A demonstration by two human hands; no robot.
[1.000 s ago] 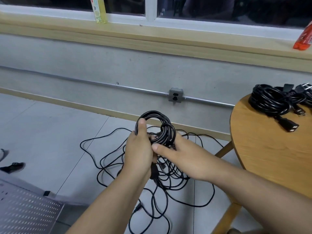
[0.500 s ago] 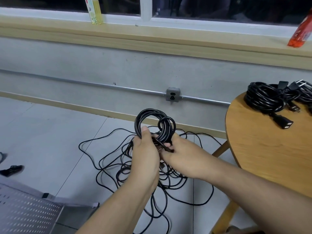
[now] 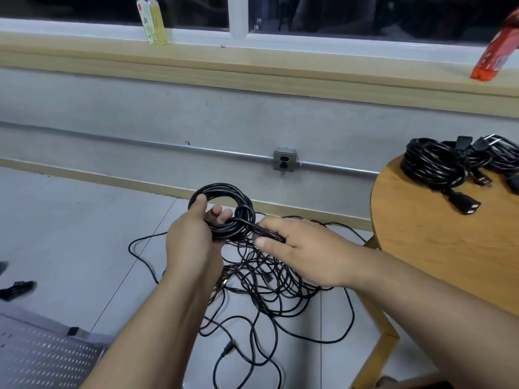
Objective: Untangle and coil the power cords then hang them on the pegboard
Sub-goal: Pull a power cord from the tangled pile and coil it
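Fingers (image 3: 217, 213) of my left hand (image 3: 191, 242) curl round the coiled cord (image 3: 222, 190) at frame centre; my right hand (image 3: 303, 248) pinches its loose end (image 3: 266, 234). Tangled cords (image 3: 280, 290) lie on the floor (image 3: 84, 234) below; more coils (image 3: 432, 167) rest on the desk (image 3: 435, 248) at right.

Even indoor light, bowed edges
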